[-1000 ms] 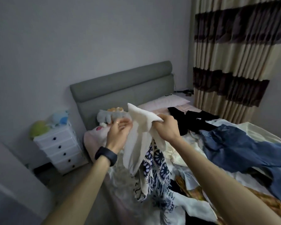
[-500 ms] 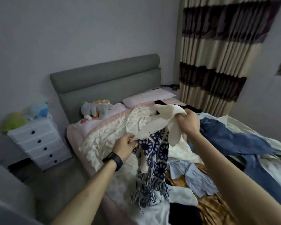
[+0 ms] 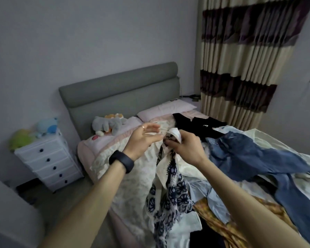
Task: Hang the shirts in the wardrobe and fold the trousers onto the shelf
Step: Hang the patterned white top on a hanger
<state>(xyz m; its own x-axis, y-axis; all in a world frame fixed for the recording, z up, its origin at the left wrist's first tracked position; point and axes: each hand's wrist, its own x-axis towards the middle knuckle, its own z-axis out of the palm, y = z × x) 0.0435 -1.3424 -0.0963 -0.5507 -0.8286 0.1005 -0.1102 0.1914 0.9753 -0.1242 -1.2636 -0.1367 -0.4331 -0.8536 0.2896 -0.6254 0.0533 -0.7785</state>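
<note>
Pinched at its bunched top in the right hand [image 3: 184,149], fingers curled tight round the cloth: a cream garment with navy flower print [image 3: 168,194], held up over the near side of the bed and hanging down, lower end trailing onto the heap below. Just beside that top, the left hand [image 3: 143,140], fingers straight and spread, thumb apart, gripping nothing; too blurred to tell whether touching the cloth. Black wristband [image 3: 121,161] on the left wrist.

Spread across the cream quilted bedcover [image 3: 132,167], right of the hands: crumpled blue denim jeans [image 3: 258,158], a black garment [image 3: 195,127] behind them near the pink pillow [image 3: 166,110], a pale blue shirt [image 3: 208,194] and a yellow-brown patterned cloth [image 3: 231,226] closer in, partly under the jeans.

Against the padded grey headboard [image 3: 118,92], a grey plush toy [image 3: 106,123]. Left of the bed, a white chest of drawers with dark knobs [image 3: 48,158], more plush toys on top. Behind the far corner, a cream and purple striped curtain [image 3: 240,59].
</note>
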